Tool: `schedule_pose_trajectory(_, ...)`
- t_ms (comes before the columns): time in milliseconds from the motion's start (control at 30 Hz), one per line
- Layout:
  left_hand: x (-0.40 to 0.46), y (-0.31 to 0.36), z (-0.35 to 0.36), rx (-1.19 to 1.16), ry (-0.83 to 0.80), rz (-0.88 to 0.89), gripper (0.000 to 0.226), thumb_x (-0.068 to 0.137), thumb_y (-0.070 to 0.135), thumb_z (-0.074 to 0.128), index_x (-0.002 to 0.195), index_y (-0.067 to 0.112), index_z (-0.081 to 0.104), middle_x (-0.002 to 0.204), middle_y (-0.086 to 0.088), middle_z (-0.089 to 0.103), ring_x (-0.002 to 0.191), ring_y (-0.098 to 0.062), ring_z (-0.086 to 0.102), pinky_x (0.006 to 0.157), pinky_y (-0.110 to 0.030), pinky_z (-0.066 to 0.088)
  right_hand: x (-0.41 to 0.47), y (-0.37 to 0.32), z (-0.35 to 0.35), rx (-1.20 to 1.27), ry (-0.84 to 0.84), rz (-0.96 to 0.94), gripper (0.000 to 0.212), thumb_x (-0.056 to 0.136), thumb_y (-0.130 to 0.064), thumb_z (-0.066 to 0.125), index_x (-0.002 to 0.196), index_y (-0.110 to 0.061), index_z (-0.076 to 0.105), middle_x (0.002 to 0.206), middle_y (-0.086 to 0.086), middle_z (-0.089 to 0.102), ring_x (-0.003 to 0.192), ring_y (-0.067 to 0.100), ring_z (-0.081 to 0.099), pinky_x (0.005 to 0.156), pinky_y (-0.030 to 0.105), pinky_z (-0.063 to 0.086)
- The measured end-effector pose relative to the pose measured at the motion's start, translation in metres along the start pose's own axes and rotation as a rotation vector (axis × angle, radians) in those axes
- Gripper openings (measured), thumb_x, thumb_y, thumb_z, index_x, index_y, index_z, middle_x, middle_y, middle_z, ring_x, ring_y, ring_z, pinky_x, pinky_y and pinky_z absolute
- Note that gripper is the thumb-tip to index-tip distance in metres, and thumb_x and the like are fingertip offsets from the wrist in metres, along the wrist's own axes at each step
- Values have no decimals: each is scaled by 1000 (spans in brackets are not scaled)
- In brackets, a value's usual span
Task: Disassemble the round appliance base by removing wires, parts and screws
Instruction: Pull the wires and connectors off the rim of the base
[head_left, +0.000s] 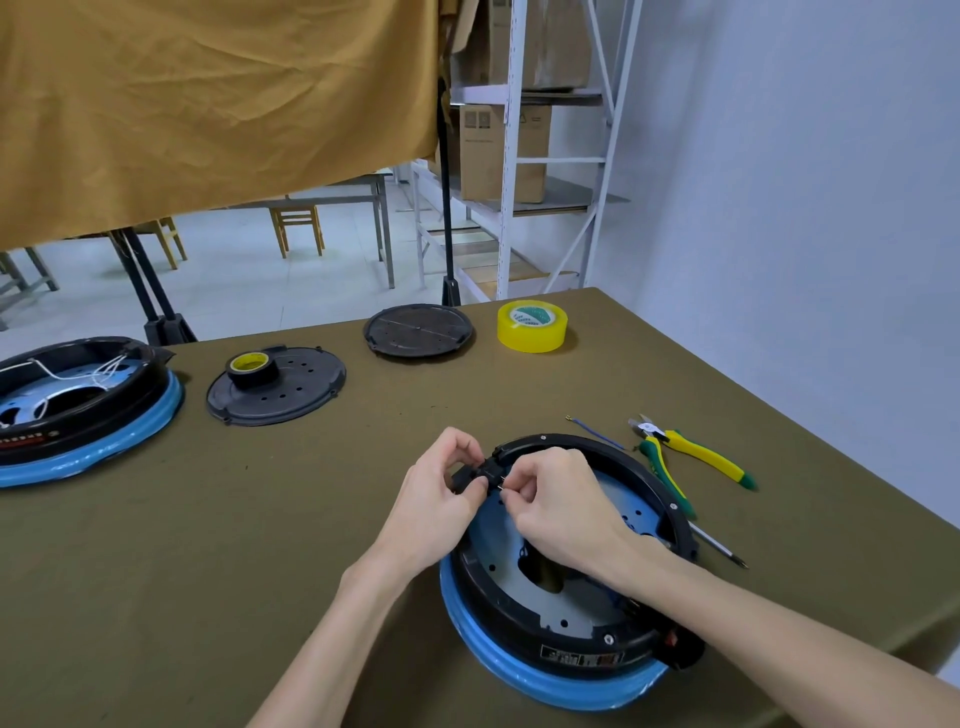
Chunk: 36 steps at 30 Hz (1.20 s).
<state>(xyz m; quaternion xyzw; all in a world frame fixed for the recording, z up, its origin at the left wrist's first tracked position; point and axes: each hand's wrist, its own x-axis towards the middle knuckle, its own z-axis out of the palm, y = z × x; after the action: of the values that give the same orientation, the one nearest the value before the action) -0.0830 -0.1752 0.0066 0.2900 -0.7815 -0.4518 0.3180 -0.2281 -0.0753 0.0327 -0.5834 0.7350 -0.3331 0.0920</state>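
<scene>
The round appliance base (545, 639), black with a blue rim and a grey metal plate inside, lies upside down at the table's near right. At its far-left rim sits a small black socket part (475, 474). My left hand (441, 499) pinches this part from the left. My right hand (561, 504) reaches over the base and pinches something small at the part's right side; what it holds is hidden by the fingers. A short blue wire (595, 434) lies on the cloth behind the base.
Yellow-handled cutters (696, 454), green-handled pliers (667, 478) and a screwdriver (719, 548) lie right of the base. A second base (78, 415) with white wires sits far left. Two black covers (280, 395) (418, 331), black tape (252, 368) and yellow tape (532, 326) lie behind.
</scene>
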Motion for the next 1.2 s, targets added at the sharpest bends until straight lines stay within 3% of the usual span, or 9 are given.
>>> schedule_pose_trajectory(233, -2, 4, 2, 2, 27, -21, 32, 98, 8, 64, 114, 34, 56, 100, 19, 68, 67, 1, 52, 67, -16, 42, 1, -2, 0, -89, -21, 21, 15, 90, -19, 62, 77, -15, 69, 58, -5, 63, 57, 12, 59, 56, 32, 52)
schedule_pose_trajectory(367, -3, 6, 1, -6, 27, -19, 33, 98, 5, 63, 115, 32, 57, 101, 13, 70, 73, 4, 56, 69, -11, 41, 0, -6, -2, -243, -75, -46, 33, 95, -29, 56, 68, -11, 61, 61, 5, 59, 61, 29, 57, 57, 37, 50)
schedule_pose_trajectory(500, -3, 7, 0, 2, 17, -13, 32, 98, 3, 63, 115, 30, 57, 103, 8, 70, 72, 6, 55, 68, -10, 39, -1, -6, -3, -245, -73, -112, 35, 96, -24, 54, 66, -7, 53, 61, 10, 55, 61, 34, 53, 60, 44, 49)
schedule_pose_trajectory(733, -5, 10, 0, 11, 23, 3, 29, 98, 4, 63, 113, 27, 57, 103, 7, 69, 66, 5, 53, 65, -10, 41, -2, 1, -4, -149, -50, -121, 34, 97, -26, 57, 67, -9, 60, 57, 6, 60, 55, 27, 53, 56, 40, 48)
schedule_pose_trajectory(800, -6, 10, 1, 7, 40, -1, 27, 98, 6, 64, 111, 29, 58, 104, 9, 69, 74, 5, 57, 68, -11, 42, -3, -1, -4, -131, -14, -125, 33, 97, -29, 58, 68, -15, 63, 57, 0, 61, 55, 20, 55, 56, 38, 49)
schedule_pose_trajectory(900, -7, 9, 2, -19, 58, -22, 22, 97, 5, 65, 104, 26, 63, 101, 8, 69, 85, -1, 63, 73, -13, 46, -3, 0, -8, -12, 79, -96, 34, 97, -31, 61, 65, -18, 62, 56, -1, 59, 56, 16, 56, 59, 36, 48)
schedule_pose_trajectory(967, -6, 8, 2, -35, 69, -35, 20, 96, 4, 67, 100, 24, 67, 97, 7, 70, 77, 1, 62, 69, -13, 48, 4, 0, -12, 188, 133, -20, 34, 98, -29, 62, 67, -14, 66, 55, 3, 60, 53, 16, 56, 58, 37, 47)
schedule_pose_trajectory(1067, -6, 7, 1, -36, 81, -63, 17, 93, 14, 74, 100, 28, 69, 97, 7, 72, 67, -1, 58, 65, -17, 49, 21, 4, -24, 563, 201, 64, 29, 100, -23, 63, 78, -9, 75, 54, 3, 58, 44, 9, 46, 47, 22, 38)
schedule_pose_trajectory(1200, -2, 10, 0, 23, 64, -141, 31, 81, 38, 87, 104, 35, 66, 104, 10, 71, 89, -10, 68, 77, -29, 55, 43, 19, -42, 652, 281, 125, 27, 101, -26, 63, 83, -11, 77, 54, 2, 57, 39, 13, 42, 41, 21, 35)
